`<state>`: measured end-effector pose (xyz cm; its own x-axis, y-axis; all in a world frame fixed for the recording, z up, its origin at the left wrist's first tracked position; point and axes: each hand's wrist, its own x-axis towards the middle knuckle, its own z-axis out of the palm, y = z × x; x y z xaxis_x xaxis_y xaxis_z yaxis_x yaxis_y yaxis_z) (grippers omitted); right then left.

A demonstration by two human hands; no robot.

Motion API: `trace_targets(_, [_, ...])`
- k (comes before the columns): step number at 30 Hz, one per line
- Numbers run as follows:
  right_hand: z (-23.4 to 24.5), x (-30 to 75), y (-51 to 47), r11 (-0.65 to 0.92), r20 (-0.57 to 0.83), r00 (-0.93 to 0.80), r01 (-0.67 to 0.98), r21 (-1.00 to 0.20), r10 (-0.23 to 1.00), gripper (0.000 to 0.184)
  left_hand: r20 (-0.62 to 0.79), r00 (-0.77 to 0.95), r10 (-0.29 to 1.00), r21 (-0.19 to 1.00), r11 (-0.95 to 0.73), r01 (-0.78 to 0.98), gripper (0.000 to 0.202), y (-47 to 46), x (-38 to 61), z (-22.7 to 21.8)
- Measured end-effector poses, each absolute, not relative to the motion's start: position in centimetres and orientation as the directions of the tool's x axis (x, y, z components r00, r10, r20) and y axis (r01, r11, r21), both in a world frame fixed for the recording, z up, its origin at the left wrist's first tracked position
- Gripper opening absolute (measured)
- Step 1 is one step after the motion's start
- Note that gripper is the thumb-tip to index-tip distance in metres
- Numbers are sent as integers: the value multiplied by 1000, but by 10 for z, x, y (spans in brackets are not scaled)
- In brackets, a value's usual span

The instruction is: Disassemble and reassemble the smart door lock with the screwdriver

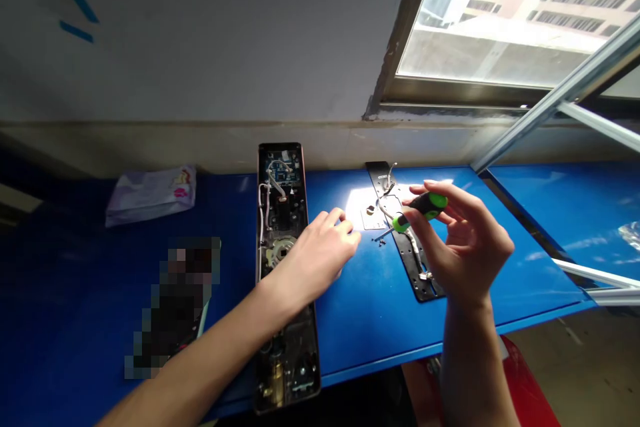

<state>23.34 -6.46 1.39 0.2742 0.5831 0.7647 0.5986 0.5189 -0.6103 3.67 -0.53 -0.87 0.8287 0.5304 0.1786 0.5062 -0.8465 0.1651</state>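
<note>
My right hand (463, 240) grips a green-and-black screwdriver (425, 205) by its handle. The shaft slants down and left, its tip just above several small dark screws (382, 241) on the blue table. My left hand (327, 243) reaches across the long open lock housing (287, 213), fingers curled together left of the screws; whatever they may hold is hidden. Inside the housing are a circuit board (281, 169), white wires and a round metal part (281, 250). Under and beside the screwdriver lies a black mounting plate (407, 253) with a white cable along it.
A pale printed packet (153, 195) lies at the back left of the blue table (360, 320). Nearer is a blurred-out dark object (180, 300). A metal frame (545, 97) stands at the right by the window. Something red (525, 387) is below the front edge.
</note>
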Motion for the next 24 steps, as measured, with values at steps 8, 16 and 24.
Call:
trace_targets(8, [-1, 244, -62, 494, 725, 275, 577, -650, 632, 36, 136, 864, 485, 131, -873, 470, 31, 0, 52, -21])
trace_targets(16, [-4, 246, -57, 505, 734, 258, 582, -637, 628, 34, 77, 877, 475, 70, -880, 470, 24, 3, 55, -22])
trace_targets(24, [-4, 247, -54, 513, 733, 266, 567, -644, 626, 35, 95, 869, 487, 52, -874, 484, 23, 2, 54, -20])
